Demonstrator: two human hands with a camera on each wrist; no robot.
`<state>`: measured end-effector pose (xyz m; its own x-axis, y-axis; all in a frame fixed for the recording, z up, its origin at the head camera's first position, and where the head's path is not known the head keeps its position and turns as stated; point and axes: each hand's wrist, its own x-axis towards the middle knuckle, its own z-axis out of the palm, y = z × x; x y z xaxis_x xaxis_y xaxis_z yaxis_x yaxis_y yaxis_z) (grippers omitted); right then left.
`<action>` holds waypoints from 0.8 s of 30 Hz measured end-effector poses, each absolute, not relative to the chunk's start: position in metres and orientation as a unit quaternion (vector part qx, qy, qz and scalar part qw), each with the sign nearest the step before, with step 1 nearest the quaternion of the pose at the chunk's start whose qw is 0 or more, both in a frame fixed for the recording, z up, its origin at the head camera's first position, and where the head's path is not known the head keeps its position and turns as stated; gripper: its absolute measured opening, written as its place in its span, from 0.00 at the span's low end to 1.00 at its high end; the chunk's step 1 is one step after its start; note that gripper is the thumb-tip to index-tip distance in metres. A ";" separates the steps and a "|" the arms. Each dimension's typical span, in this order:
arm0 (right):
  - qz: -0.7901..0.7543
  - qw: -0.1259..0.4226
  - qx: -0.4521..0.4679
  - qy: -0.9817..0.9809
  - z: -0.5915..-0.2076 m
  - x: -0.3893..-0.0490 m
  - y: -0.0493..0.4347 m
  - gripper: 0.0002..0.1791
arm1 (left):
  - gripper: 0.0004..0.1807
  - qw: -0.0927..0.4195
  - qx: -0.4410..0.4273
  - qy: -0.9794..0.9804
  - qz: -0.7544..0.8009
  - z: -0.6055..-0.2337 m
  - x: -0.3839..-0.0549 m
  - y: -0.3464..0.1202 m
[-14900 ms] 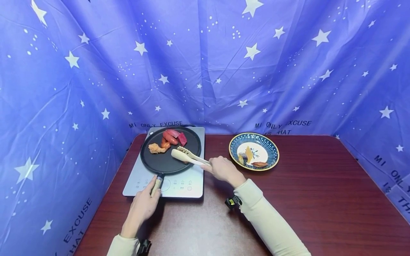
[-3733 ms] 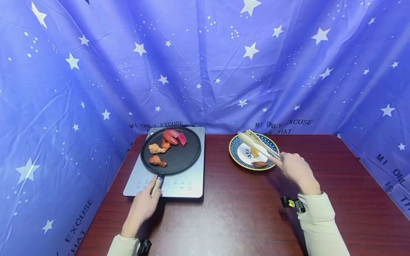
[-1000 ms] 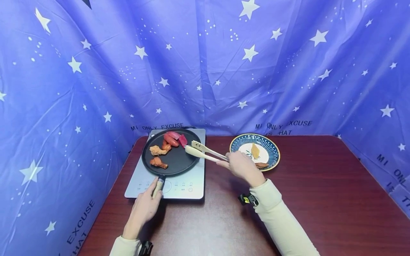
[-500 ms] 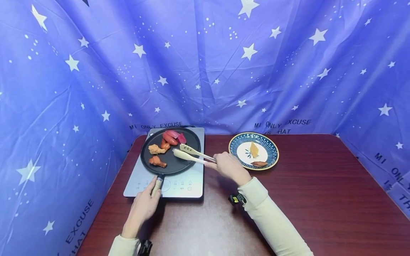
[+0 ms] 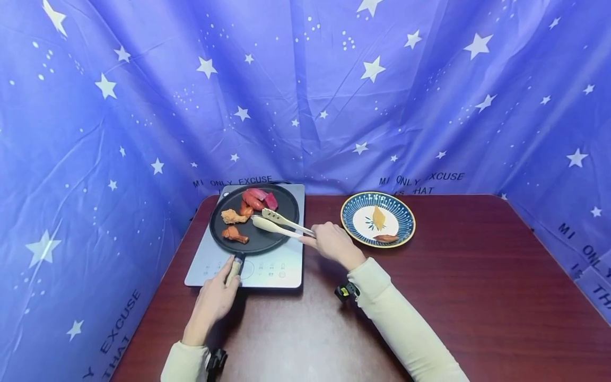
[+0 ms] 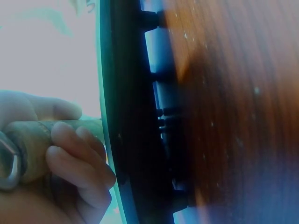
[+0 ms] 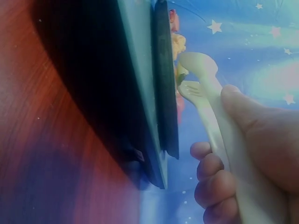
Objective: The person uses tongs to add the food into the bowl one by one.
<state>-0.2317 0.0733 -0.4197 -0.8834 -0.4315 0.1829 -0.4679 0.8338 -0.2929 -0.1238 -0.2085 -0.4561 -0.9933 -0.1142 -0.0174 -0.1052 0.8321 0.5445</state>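
Observation:
My left hand [image 5: 215, 300] grips the handle [image 5: 234, 271] of a round black frying pan [image 5: 272, 241]. In the left wrist view its fingers [image 6: 79, 170] curl round that handle. My right hand [image 5: 336, 245] squeezes a pair of cream tongs [image 5: 277, 227], whose heads are over the middle of the pan. Between the heads, the right wrist view shows a small yellow piece with a dark edge [image 7: 181, 73]; its kind is unclear. In the pan lie a brown drumstick [image 5: 235, 235], a paler breaded drumstick [image 5: 232, 216], reddish pieces [image 5: 254, 201] and a magenta chunk [image 5: 271, 200].
The pan stands on a silver induction cooker [image 5: 200, 265]. To its right, a blue-patterned plate [image 5: 406, 217] with a yellow rim bears a tan wedge [image 5: 378, 217] and a brown piece [image 5: 385, 239]. A starry blue curtain [image 5: 329, 138] surrounds the dark red table [image 5: 477, 276].
The brown drumstick now lies at the pan's front left. My right hand has brought the tongs from the plate over the pan, and the dark-skinned piece has left the plate. My left hand keeps its grip.

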 end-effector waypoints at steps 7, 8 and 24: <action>0.166 0.048 0.227 -0.958 -0.420 -0.235 0.069 0.25 | 0.31 0.010 0.054 -0.956 -0.287 -0.455 -0.125 -0.209; 0.166 0.046 0.225 -0.959 -0.420 -0.235 0.068 0.25 | 0.30 0.010 0.053 -0.956 -0.287 -0.455 -0.125 -0.209; 0.170 0.020 0.204 -0.964 -0.414 -0.246 0.051 0.26 | 0.30 0.014 0.052 -0.957 -0.286 -0.456 -0.124 -0.209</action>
<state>-0.2460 0.0514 -0.4142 -0.9160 -0.3865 0.1073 -0.3999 0.8591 -0.3194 -0.1244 -0.2090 -0.4556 -0.9942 -0.1079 -0.0035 -0.0921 0.8307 0.5490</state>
